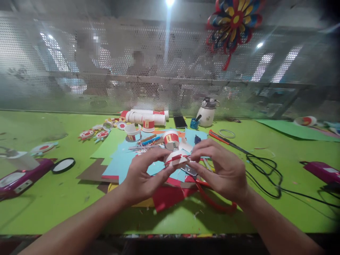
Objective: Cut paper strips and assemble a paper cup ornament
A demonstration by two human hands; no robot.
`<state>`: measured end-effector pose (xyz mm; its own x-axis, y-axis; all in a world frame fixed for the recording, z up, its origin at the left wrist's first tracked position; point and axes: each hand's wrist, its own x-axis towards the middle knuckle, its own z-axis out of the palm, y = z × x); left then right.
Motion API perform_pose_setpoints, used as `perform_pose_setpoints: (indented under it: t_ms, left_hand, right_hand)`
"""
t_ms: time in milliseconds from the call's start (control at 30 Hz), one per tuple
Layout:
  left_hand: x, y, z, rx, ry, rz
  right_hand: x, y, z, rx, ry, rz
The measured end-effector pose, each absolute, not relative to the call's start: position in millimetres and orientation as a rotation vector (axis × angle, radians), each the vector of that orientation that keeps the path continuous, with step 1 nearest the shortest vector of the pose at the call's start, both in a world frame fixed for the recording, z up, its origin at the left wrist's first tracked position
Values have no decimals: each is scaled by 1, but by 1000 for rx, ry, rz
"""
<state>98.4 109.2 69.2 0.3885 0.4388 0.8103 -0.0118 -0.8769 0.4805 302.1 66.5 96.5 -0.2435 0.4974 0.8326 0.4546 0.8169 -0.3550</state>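
Note:
Between my two hands, above the colored paper, is a small white and red paper craft piece. My left hand pinches its left side between thumb and fingers. At its right end, the thumb and fingertips of my right hand are closed on the piece. Scissors with red handles lie partly hidden beneath my right hand. Just beyond the piece stands a red and white paper cup. Sheets of light blue paper and red paper lie below my hands.
Pens, cut paper cups and paper rolls lie farther back. A phone, a blue jar and a white bottle stand near the perforated screen. An orange-handled tool with a black cord lies right.

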Motion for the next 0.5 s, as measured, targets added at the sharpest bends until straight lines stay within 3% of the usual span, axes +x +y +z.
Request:
perform_pose_setpoints:
  t_ms: [300, 500]
  left_hand:
    - [98, 107, 75, 2299, 307, 1493]
    - [99, 103, 70, 2214, 285, 1403]
  right_hand:
    - [299, 62, 93, -747, -1932, -451]
    - [295, 61, 85, -746, -1908, -584]
